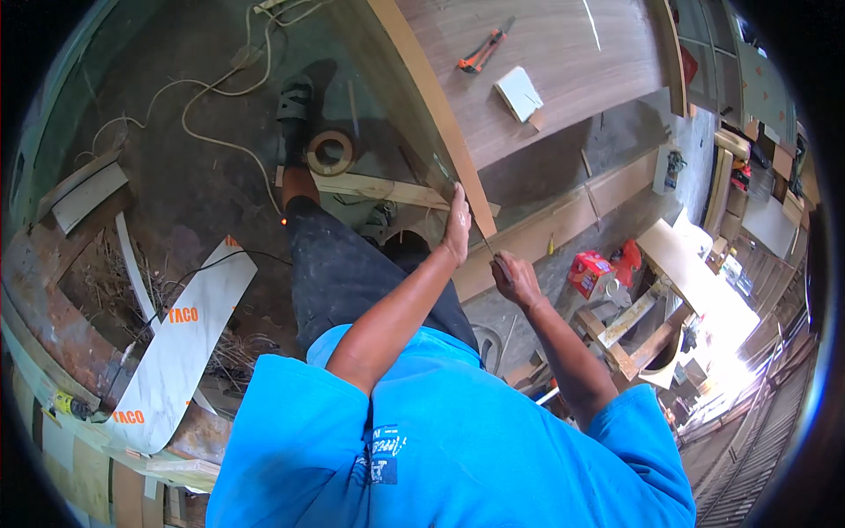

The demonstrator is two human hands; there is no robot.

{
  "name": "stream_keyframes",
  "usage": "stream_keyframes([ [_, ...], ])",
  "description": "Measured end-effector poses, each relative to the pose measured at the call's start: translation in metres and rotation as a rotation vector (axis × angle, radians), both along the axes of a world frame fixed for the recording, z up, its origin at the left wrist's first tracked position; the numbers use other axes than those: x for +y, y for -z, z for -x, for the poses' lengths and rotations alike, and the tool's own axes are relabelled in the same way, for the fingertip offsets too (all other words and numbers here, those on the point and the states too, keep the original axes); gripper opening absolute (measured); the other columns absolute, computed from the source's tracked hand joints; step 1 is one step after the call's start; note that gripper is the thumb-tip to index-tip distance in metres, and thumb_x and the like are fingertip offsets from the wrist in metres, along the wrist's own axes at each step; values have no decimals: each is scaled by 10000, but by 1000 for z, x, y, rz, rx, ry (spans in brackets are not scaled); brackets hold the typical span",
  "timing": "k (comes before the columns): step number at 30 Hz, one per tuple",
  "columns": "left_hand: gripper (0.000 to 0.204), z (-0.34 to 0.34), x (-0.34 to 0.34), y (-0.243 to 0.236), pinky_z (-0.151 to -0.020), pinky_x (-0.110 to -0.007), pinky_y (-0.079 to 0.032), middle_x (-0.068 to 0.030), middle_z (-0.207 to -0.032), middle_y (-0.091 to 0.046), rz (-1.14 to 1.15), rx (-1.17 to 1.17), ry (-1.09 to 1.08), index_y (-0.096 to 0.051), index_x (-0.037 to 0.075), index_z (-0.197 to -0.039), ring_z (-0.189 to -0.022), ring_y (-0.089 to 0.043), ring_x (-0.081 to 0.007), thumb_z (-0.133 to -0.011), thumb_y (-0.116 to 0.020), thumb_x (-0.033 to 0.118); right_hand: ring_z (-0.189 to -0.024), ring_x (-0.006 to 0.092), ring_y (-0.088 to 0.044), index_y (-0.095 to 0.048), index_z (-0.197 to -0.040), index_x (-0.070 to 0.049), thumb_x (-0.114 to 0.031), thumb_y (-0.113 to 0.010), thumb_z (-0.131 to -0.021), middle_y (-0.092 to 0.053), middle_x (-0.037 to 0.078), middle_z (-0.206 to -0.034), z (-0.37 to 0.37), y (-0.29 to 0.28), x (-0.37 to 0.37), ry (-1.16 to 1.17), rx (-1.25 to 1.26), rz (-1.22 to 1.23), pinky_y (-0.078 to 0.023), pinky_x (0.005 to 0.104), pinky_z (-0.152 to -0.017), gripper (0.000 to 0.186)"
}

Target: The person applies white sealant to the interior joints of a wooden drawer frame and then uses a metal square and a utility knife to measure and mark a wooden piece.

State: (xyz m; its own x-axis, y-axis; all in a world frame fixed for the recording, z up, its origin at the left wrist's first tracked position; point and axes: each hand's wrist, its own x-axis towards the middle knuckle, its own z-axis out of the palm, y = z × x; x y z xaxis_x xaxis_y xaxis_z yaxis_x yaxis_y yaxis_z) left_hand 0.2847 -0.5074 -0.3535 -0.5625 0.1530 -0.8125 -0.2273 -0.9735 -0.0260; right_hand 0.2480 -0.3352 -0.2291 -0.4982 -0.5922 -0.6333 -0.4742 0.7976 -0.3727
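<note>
My right hand (518, 280) is closed around the near end of a thin, narrow tool (483, 235) that looks like a file. The tool slants up and left along the end of a brown panel edge (466, 172). Toward its far end my left hand (457, 227) bears on it beside that edge, its fingers seeming to pinch the blade; they are partly hidden. On the wood-grain panel (563, 53) lie pliers with orange-and-black handles (480, 57) and a small white block (519, 93).
On the floor are a roll of tape (330, 152), a wooden strip (374, 187) and a pale cable (207, 85). A marble-patterned board (189, 339) leans at the left. Further right stand a red box (588, 271), a long brown board (607, 189) and scattered wood offcuts (638, 339).
</note>
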Motion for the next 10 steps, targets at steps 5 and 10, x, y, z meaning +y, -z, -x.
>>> stream_keyframes([
  [5, 920, -4, 9, 21, -854, -308, -325, -36, -1476, -367, 59, -53, 56, -266, 170, -1535, -1140, -405, -189, -875, -391, 798, -798, 466, -619, -607, -865, -70, -216, -615, -887, -641, 243, -800, -10, 28, 6, 85, -2, -73, -482, 540, -668, 148],
  [10, 952, -38, 8, 11, -1227, -400, -61, -80, -1650, -126, 84, 160, 253, -50, 262, -1591, -1515, -123, -223, -870, -327, 820, -826, 471, -637, -636, -898, -75, -279, -600, -913, -663, 250, -830, -25, 12, 9, 81, -47, -174, -499, 541, -705, 207],
])
